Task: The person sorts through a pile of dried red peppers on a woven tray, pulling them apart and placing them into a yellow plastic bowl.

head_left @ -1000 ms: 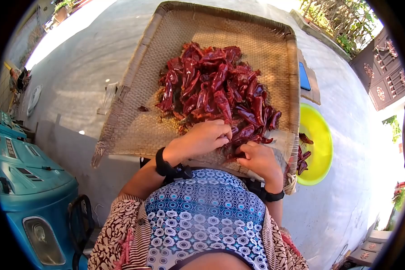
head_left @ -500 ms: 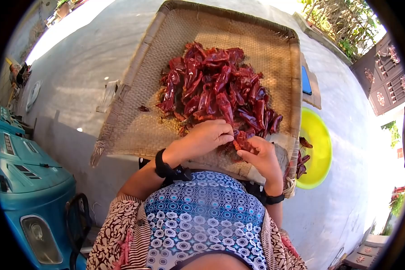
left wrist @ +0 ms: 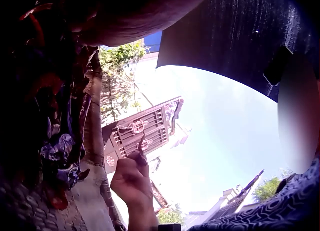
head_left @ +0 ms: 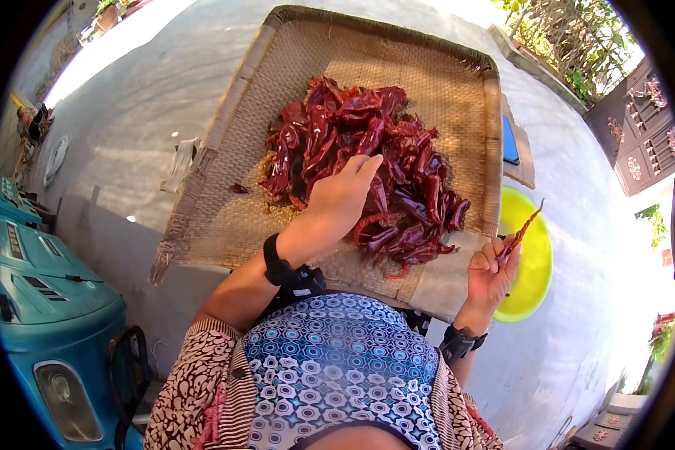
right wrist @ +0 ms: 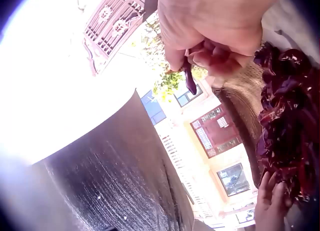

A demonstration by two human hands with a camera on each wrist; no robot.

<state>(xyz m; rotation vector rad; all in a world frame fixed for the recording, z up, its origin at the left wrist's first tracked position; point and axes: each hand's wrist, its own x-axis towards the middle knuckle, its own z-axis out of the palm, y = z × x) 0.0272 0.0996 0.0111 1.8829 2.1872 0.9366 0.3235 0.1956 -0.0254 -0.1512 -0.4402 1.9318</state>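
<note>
Dark red dried peppers (head_left: 409, 150) lie heaped on a woven tray (head_left: 210, 217). Over the heap is the left hand (head_left: 337, 201), its fingers extended onto the peppers; in the right wrist view the left hand (right wrist: 272, 203) touches the heap's edge. Past the tray's right side, the right hand (head_left: 489, 279) pinches one thin, wrinkled pepper (head_left: 523, 234) beside a yellow-green basin (head_left: 527, 289). That pepper (right wrist: 190, 82) pokes out from the curled fingers of the right hand (right wrist: 215, 26) in the right wrist view.
A blue flat object (head_left: 510, 141) on cardboard lies right of the tray. At the lower left stands a teal vehicle (head_left: 52, 300) beside a dark chair frame (head_left: 131, 367). Plants (head_left: 566, 37) and an ornate gate (head_left: 641, 120) are at the upper right.
The right hand has moved right, from the tray's near edge to beside the basin, with a pepper in its fingers. The left hand has moved forward over the heap.
</note>
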